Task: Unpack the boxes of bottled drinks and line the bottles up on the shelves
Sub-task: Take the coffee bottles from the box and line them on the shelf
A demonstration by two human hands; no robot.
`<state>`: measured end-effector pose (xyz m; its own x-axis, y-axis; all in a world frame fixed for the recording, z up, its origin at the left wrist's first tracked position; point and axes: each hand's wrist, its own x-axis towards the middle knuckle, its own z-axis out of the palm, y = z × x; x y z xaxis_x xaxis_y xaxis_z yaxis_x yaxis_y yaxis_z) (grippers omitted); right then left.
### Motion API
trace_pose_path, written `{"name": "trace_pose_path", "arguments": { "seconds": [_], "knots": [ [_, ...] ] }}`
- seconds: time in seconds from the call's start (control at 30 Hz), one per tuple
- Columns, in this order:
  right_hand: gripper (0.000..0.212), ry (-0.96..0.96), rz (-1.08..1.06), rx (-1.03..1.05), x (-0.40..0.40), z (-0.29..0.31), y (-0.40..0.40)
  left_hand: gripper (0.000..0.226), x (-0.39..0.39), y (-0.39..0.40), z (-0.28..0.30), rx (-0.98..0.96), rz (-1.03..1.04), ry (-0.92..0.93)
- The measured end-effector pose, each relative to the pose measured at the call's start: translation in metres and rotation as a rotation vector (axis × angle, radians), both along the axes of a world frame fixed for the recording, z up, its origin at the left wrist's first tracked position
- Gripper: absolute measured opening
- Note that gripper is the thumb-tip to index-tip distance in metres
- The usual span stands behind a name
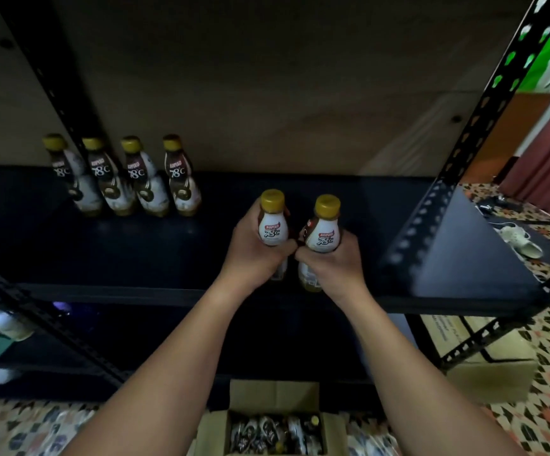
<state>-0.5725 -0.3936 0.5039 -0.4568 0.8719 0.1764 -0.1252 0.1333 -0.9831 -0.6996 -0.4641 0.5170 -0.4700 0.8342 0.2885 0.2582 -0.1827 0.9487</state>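
Facing the dark shelf (109, 255), I see bare board stretching right from the row of four bottles (125, 176) at the back left, out to the slotted upright post (464, 153). My left hand (253, 255) is curled round one bottle (272, 222), my right hand (332, 261) round a second bottle (324, 232). Both stand upright, caps up, knuckles touching, over the shelf's front part. The row lies up and left, so my left hand is nearer. Below, the open box (276, 426) holds more bottles, so plenty seems left to shelve.
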Motion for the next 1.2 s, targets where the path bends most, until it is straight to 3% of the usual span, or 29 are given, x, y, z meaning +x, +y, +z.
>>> {"name": "trace_pose_path", "arguments": {
  "seconds": [0.33,0.4,0.5,0.57,0.8,0.93,1.1,1.2],
  "knots": [
    [0.021,-0.062,-0.04,0.046,-0.018,-0.004,0.039,0.04,-0.029,0.034,0.001,0.031,-0.067,0.052],
    [0.035,-0.068,-0.015,0.055,-0.017,-0.004,0.045,0.053,-0.031,0.034,0.003,0.017,-0.096,0.042],
    [0.072,-0.075,0.046,0.077,-0.008,-0.008,0.051,0.091,-0.037,0.026,0.003,0.024,-0.176,-0.002],
    [0.081,-0.092,0.069,0.096,-0.002,-0.015,0.052,0.103,-0.043,0.02,-0.006,-0.005,-0.178,-0.015],
    [0.061,-0.048,0.132,-0.001,0.01,-0.027,0.052,0.074,-0.056,0.005,-0.043,-0.151,-0.146,-0.075],
    [0.062,-0.037,0.098,0.014,0.01,-0.027,0.05,0.076,-0.053,0.006,-0.045,-0.128,-0.075,-0.048],
    [0.065,-0.02,0.05,0.06,0.008,-0.028,0.048,0.074,-0.036,0.011,-0.047,-0.101,0.159,0.144],
    [0.071,-0.052,0.057,0.085,0.007,-0.029,0.048,0.078,-0.036,0.01,-0.046,-0.096,0.117,0.119]
  ]
}}
